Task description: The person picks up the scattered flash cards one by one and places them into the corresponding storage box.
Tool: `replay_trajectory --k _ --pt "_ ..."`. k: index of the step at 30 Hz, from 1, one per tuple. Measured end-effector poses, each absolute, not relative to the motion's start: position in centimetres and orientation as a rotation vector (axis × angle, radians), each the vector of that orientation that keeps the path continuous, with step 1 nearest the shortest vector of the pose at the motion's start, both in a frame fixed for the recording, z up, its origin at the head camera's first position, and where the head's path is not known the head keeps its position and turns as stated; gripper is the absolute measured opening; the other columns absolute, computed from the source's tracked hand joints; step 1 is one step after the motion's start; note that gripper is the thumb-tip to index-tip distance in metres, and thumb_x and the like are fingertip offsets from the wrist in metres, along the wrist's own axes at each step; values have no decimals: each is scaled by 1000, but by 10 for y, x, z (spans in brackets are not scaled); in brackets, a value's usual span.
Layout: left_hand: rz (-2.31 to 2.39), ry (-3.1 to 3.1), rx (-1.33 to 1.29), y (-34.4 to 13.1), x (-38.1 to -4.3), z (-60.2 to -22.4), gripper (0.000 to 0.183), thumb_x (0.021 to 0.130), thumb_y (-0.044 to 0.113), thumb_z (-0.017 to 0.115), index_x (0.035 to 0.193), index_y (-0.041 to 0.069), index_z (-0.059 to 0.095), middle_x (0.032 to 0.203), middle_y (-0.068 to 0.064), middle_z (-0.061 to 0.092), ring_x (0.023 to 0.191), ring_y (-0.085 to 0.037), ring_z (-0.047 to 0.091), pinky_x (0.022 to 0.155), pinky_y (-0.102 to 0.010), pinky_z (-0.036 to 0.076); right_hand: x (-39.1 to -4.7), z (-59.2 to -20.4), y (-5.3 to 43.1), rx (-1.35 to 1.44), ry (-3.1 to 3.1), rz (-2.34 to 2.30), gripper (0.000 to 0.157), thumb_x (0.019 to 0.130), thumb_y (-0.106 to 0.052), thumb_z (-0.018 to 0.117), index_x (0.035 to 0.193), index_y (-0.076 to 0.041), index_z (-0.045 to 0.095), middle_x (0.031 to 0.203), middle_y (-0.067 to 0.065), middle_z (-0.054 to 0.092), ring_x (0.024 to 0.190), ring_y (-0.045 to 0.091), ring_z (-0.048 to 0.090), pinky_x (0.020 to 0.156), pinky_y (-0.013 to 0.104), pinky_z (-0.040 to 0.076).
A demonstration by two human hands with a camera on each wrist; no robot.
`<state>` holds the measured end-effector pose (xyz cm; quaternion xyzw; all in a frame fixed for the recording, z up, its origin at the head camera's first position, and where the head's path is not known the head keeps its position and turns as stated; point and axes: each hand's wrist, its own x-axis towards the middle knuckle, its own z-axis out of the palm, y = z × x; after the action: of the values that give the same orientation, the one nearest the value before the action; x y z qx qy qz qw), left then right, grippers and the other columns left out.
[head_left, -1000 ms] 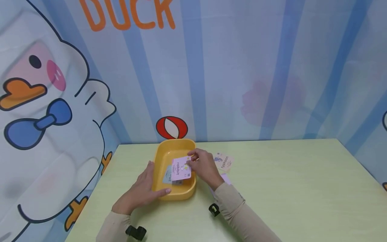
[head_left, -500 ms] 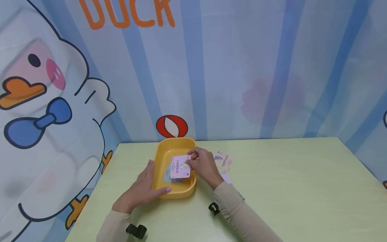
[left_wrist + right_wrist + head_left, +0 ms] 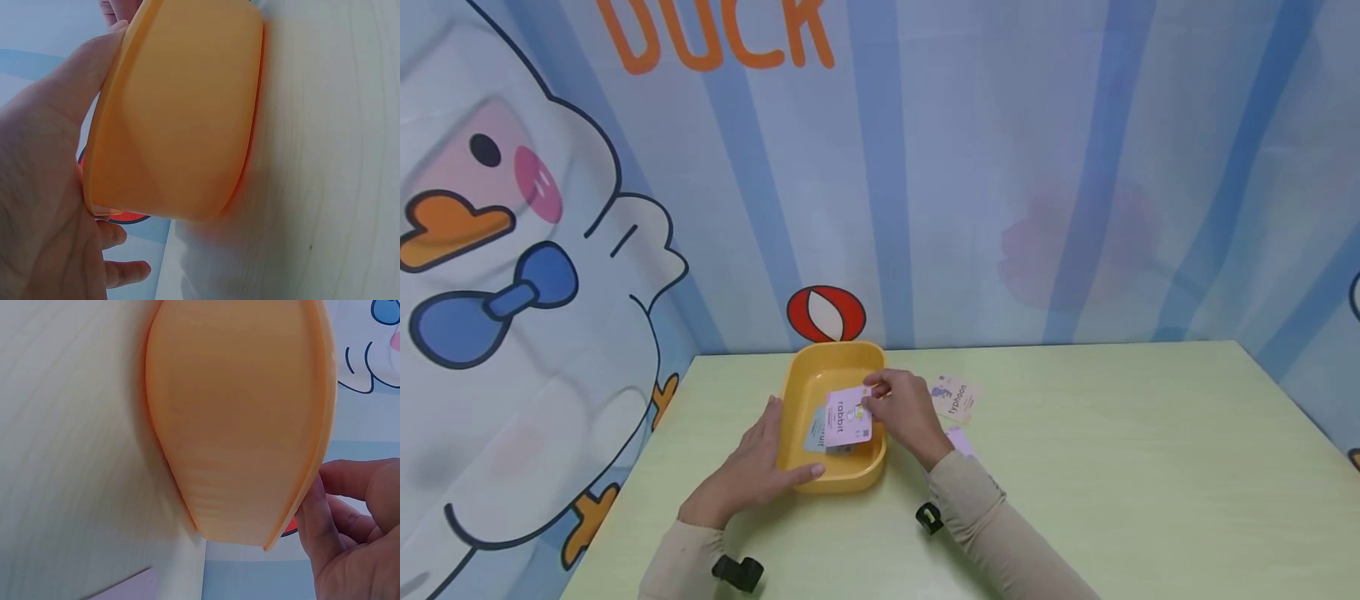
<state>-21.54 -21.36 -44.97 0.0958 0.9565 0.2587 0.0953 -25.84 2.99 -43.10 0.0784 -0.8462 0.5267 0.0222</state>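
Note:
A yellow plastic tray (image 3: 832, 357) stands on the table. My left hand (image 3: 750, 468) rests along its left rim, fingers fairly straight and thumb reaching over the near rim; the left wrist view shows that hand (image 3: 53, 144) beside the tray's outer wall (image 3: 178, 112). My right hand (image 3: 908, 414) pinches the right edge of a pink "rabbit" word card (image 3: 846, 419) over the tray. Beneath it, partly covered, lies a grey-blue word card (image 3: 814, 435). In the right wrist view the right hand's fingers (image 3: 317, 515) are at the rim, with the rabbit card hidden behind the wall.
A pale "typhoon" card (image 3: 957, 398) lies on the table (image 3: 1112, 450) right of the tray. Nearer, a purple card (image 3: 958, 442) is partly hidden by the right wrist. A printed duck curtain (image 3: 955, 183) stands behind the table.
The rabbit card tilts and shifts slightly in my right hand, staying over the grey-blue card. My left hand stays at the tray's rim.

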Motion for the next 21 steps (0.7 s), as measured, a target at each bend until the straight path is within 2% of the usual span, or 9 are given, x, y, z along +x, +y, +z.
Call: replay_trajectory --k 8,21 --pt "763 2830 268 -214 -216 -450 128 82 68 70 162 3 -6 170 -19 -5 154 -46 8 119 -68 19 -257 -432 29 280 -2623 1604 25 89 -2 73 114 -2 75 93 7 72 77 17 64 64 24 59" --pt "771 2831 275 -214 -215 -450 128 82 69 69 162 5 -7 170 -19 -4 154 -47 10 118 -69 21 -258 -435 31 312 -2637 1588 24 90 -6 75 114 -5 75 92 4 70 75 16 63 65 25 58"
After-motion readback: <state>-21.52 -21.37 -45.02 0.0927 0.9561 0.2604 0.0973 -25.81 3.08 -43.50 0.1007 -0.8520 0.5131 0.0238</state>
